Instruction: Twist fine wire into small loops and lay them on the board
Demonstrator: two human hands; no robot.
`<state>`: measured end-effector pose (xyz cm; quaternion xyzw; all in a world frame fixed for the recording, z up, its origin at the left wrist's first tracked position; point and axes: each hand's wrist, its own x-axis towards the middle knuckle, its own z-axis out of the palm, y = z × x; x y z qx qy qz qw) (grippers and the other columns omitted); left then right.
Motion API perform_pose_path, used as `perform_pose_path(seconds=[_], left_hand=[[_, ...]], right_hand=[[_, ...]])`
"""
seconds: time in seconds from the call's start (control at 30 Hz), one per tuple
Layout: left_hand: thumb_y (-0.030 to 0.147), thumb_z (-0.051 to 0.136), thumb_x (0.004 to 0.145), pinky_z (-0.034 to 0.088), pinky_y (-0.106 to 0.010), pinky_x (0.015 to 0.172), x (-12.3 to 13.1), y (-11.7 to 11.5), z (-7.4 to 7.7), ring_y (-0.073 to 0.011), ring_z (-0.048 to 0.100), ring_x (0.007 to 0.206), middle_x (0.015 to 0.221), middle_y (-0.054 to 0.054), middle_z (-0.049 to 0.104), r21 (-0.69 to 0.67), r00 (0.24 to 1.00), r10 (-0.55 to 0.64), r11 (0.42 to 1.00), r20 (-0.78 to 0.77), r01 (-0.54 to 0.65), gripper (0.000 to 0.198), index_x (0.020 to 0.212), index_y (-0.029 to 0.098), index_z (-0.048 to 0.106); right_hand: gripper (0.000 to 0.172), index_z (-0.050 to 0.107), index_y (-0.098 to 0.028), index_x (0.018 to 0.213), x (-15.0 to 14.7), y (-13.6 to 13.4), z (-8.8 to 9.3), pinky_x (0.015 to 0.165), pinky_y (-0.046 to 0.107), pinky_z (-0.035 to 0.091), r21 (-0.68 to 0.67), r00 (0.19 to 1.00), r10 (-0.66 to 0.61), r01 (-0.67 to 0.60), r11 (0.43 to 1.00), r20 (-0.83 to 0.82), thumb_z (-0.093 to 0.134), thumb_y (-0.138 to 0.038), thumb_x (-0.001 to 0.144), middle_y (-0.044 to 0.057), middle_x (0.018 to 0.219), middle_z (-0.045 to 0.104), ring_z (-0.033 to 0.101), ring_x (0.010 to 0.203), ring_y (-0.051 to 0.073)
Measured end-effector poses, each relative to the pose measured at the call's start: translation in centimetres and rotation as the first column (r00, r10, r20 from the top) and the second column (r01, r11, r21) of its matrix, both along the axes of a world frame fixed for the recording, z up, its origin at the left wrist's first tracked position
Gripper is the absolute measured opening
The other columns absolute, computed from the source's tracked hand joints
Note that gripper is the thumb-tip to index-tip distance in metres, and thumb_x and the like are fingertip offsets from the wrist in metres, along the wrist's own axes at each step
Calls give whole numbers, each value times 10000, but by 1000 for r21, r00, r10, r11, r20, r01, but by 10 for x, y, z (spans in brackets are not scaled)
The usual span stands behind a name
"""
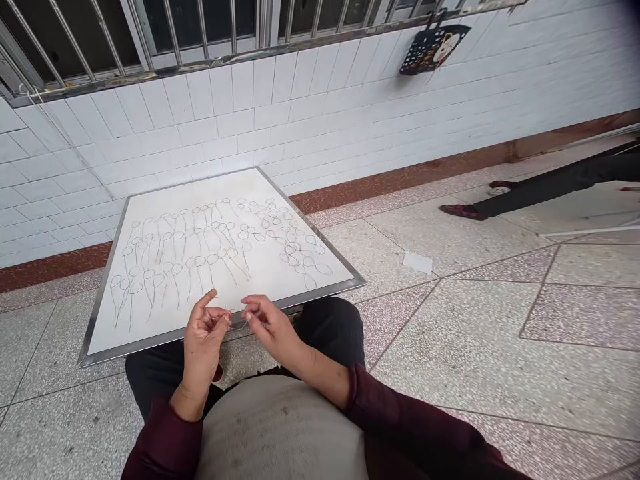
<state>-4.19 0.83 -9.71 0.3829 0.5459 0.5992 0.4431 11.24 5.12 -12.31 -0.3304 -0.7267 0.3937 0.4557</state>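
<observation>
My left hand (203, 337) is over the near edge of a white board (195, 190). Its thumb and index finger pinch a thin wire or thread, while another finger sticks up. Close by on the right, my right hand (275, 330) has its thumb and fingertips drawn together at the other end of the thin wire (240, 327), which curves between the two hands. Rows of thin dark wire loops (173, 269) with long tails lie on the board's left and middle. Tailless-looking loops (300, 257) overlap in a cluster at the right.
The metal-edged board rests over my knees (333, 330), near a white tiled wall (210, 133). A dark patterned bag (433, 50) hangs from the barred window. On the speckled floor lies a white piece (418, 262). Another person's leg (550, 187) extends in at right.
</observation>
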Motion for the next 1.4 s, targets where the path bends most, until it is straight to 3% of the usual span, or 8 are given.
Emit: perform_pose_path(seconds=[0.13, 0.23, 0.33, 0.57, 0.7, 0.87, 1.23, 1.4], left_hand=[[295, 705, 784, 489, -278, 747, -4, -1, 4, -134, 580, 761, 815, 0, 618, -29, 999, -28, 999, -34, 27, 538, 1288, 234, 526], [294, 698, 791, 498, -281, 742, -5, -1, 5, -129, 583, 743, 822, 4, 614, -24, 999, -27, 999, -46, 26, 528, 1287, 243, 527], [284, 686, 800, 504, -298, 780, -3, 5, 5, -121, 600, 719, 806, 17, 605, 7, 999, -22, 1000, -44, 22, 492, 1269, 245, 541], [275, 715, 750, 516, -308, 758, 2, 21, 9, -126, 625, 677, 764, 25, 619, 14, 997, 19, 1000, -79, -18, 506, 1231, 214, 572], [271, 707, 754, 511, -308, 769, 2, 24, 8, -124, 624, 680, 752, 30, 621, 16, 996, 28, 1000, -88, -27, 508, 1240, 217, 572], [276, 707, 753, 510, -339, 809, -2, 24, 10, -136, 632, 698, 757, 22, 631, 11, 994, 59, 998, -92, -58, 509, 1240, 210, 577], [284, 732, 724, 528, -364, 816, -4, 23, 20, -139, 637, 680, 723, 27, 630, 26, 993, 88, 996, -82, -86, 532, 1230, 197, 591], [271, 729, 721, 523, -349, 794, -4, 24, 20, -136, 631, 668, 714, 33, 631, 32, 993, 80, 997, -91, -77, 517, 1215, 199, 593]], right_hand=[[188, 601, -206, 1100, 15, 8, 13, 914, 406, 480, 546, 959, -30, -134, 827, 281, 526, -183, 929, 102, 1155, 627, 558, 1065, 209], [149, 627, -207, 1048, 18, 11, 14, 913, 359, 458, 653, 933, -56, -205, 729, 356, 553, -155, 930, 52, 1023, 688, 553, 1087, 199], [117, 633, -198, 1001, 13, 11, 9, 883, 352, 429, 677, 927, -135, -151, 721, 350, 562, -141, 928, 29, 871, 686, 553, 1071, 206], [113, 621, -178, 873, 6, 8, 8, 838, 353, 384, 636, 849, -275, -90, 766, 451, 529, -170, 938, 25, 726, 594, 538, 886, 188], [164, 627, -194, 898, 7, 4, 11, 857, 360, 357, 597, 826, -265, -104, 796, 498, 478, -147, 946, 18, 676, 594, 524, 824, 184], [197, 649, -185, 916, 5, 1, 3, 697, 313, 361, 529, 802, -248, -99, 843, 544, 461, -209, 970, 35, 662, 622, 519, 679, 175], [271, 609, -199, 1172, 8, -7, -5, 707, 266, 490, 193, 904, 1, -92, 977, 428, 414, -279, 1002, 35, 862, 732, 675, 759, 160], [283, 605, -224, 1196, 8, -9, -12, 605, 233, 503, 41, 926, 68, -89, 995, 372, 413, -266, 992, -8, 799, 712, 614, 517, 103]])
